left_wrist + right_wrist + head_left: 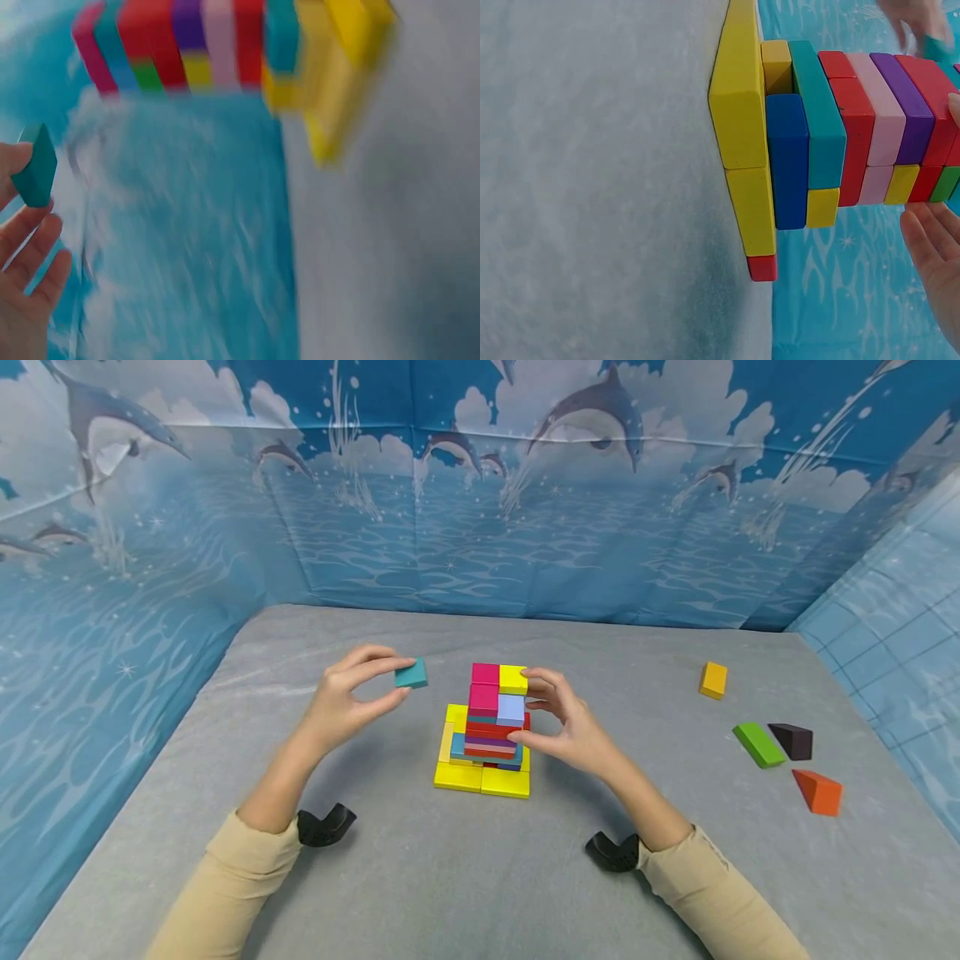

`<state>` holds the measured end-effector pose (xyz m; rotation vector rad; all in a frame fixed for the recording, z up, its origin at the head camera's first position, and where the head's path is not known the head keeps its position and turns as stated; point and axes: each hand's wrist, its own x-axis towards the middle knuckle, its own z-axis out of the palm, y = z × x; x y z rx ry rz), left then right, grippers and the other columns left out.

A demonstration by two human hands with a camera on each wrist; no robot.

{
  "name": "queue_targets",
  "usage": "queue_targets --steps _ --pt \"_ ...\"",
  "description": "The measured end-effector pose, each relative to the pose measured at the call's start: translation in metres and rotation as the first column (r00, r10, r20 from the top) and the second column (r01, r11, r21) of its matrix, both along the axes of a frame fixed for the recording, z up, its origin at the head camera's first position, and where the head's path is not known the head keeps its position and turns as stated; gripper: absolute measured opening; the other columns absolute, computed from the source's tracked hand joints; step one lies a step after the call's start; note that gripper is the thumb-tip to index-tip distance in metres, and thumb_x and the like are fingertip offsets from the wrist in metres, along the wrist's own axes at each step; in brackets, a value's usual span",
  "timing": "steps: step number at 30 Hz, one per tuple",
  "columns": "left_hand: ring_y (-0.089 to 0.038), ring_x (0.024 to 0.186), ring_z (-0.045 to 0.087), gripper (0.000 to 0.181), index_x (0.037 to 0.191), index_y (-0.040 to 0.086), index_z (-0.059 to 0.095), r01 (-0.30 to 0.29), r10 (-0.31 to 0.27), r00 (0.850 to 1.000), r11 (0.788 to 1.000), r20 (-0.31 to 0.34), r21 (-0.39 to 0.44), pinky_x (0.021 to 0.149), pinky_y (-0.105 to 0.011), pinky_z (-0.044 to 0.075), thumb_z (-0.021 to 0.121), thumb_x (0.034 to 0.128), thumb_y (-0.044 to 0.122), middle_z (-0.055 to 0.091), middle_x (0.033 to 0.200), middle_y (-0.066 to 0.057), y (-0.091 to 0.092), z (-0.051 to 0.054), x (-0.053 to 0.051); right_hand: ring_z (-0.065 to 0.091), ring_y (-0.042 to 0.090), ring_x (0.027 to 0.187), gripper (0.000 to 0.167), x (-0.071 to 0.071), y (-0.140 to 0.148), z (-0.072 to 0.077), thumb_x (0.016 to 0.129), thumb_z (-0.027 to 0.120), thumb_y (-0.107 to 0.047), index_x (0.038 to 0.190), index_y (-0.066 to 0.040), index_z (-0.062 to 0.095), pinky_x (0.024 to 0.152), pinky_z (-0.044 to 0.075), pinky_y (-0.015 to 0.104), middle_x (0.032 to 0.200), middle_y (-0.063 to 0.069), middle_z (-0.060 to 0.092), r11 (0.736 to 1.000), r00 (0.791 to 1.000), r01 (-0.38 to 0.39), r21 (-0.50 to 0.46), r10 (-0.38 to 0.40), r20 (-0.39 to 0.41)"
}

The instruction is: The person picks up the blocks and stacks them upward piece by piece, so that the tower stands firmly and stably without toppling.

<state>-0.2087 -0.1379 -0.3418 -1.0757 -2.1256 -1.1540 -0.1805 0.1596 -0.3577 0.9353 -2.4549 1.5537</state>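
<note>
A tower of coloured wooden blocks (491,727) stands on a base of yellow blocks (457,777); its top level shows a magenta block (485,673) beside a yellow block (513,679). To the tower's left, my left hand (348,697) pinches a teal block (411,674) between thumb and fingers, apart from the stack. The same teal block (39,166) appears at the left edge of the left wrist view. My right hand (566,722) holds the tower's upper right side, its thumb in front and fingers behind. Part of that hand (937,251) is cut off in the right wrist view.
On the right of the grey table (390,868) lie a yellow-orange block (713,680), a green block (758,745), a dark block (793,741) and an orange block (819,792). A blue dolphin-print curtain (480,560) borders the table behind and at the left.
</note>
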Motion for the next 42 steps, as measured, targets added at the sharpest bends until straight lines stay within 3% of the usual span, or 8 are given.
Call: queue_targets --steps 7,11,14,21,30,33,42 --pt "-0.02 0.097 0.051 0.035 0.106 0.0 0.066 0.172 -0.173 0.985 0.985 -0.025 -0.025 0.079 -0.027 0.048 0.075 0.0719 0.002 0.06 0.102 -0.01 0.055 0.01 0.002 0.047 0.029 0.113 0.074 -0.002 0.001 -0.002 0.074 0.07 0.008 0.133 0.002 0.026 0.09 0.044 0.023 0.128 0.022 0.046 1.0 1.0 -0.025 -0.012 0.024 -0.011" --pt "-0.02 0.098 0.051 0.034 0.105 0.002 0.067 0.195 -0.201 0.977 0.977 -0.066 -0.087 0.084 -0.033 0.044 0.075 0.0726 0.007 0.061 0.102 -0.009 0.075 0.008 0.003 0.048 0.03 0.112 0.074 -0.003 0.001 -0.003 0.073 0.069 0.01 0.132 0.003 0.025 0.091 0.045 0.036 0.125 0.022 0.048 0.999 0.998 -0.049 -0.024 0.048 -0.038" --pt "-0.019 0.097 0.051 0.032 0.104 0.004 0.069 0.174 -0.191 0.974 0.975 -0.122 -0.134 0.087 -0.035 0.041 0.075 0.0729 0.01 0.062 0.102 -0.009 0.084 0.005 0.002 0.048 0.031 0.112 0.073 -0.004 0.002 -0.003 0.073 0.068 0.012 0.132 0.005 0.025 0.091 0.044 0.041 0.124 0.024 0.048 0.997 0.997 -0.064 -0.032 0.062 -0.053" --pt "-0.021 0.097 0.052 0.031 0.103 0.006 0.069 0.115 -0.163 0.962 0.969 -0.217 -0.219 0.09 -0.036 0.04 0.075 0.0738 0.015 0.064 0.102 -0.007 0.091 0.002 0.001 0.047 0.032 0.112 0.073 -0.003 0.002 -0.002 0.073 0.068 0.013 0.132 0.006 0.025 0.093 0.042 0.026 0.125 0.025 0.046 0.997 0.996 -0.065 -0.037 0.063 -0.055" --pt "-0.023 0.099 0.051 0.031 0.103 0.007 0.069 0.068 -0.153 0.94 0.96 -0.305 -0.273 0.092 -0.038 0.038 0.075 0.0743 0.017 0.061 0.103 -0.009 0.09 -0.005 -0.001 0.047 0.033 0.113 0.073 -0.003 0.003 -0.003 0.074 0.068 0.012 0.132 0.006 0.024 0.092 0.044 0.033 0.124 0.025 0.047 0.998 0.997 -0.062 -0.025 0.06 -0.047" --pt "-0.024 0.101 0.05 0.03 0.103 0.007 0.069 0.066 -0.153 0.939 0.959 -0.308 -0.276 0.093 -0.039 0.038 0.074 0.0753 0.018 0.059 0.105 -0.01 0.09 -0.007 -0.001 0.047 0.032 0.113 0.073 -0.003 0.003 -0.003 0.073 0.068 0.013 0.132 0.006 0.025 0.092 0.044 0.035 0.124 0.025 0.048 0.997 0.997 -0.065 -0.03 0.064 -0.051" --pt "-0.024 0.109 0.05 0.032 0.104 0.006 0.069 0.122 -0.169 0.962 0.969 -0.216 -0.215 0.099 -0.039 0.035 0.075 0.0738 0.014 0.059 0.113 -0.012 0.089 -0.011 -0.004 0.048 0.03 0.112 0.074 -0.002 0.002 -0.002 0.072 0.069 0.012 0.132 0.005 0.025 0.091 0.045 0.03 0.124 0.024 0.048 0.998 0.997 -0.063 -0.024 0.061 -0.053"
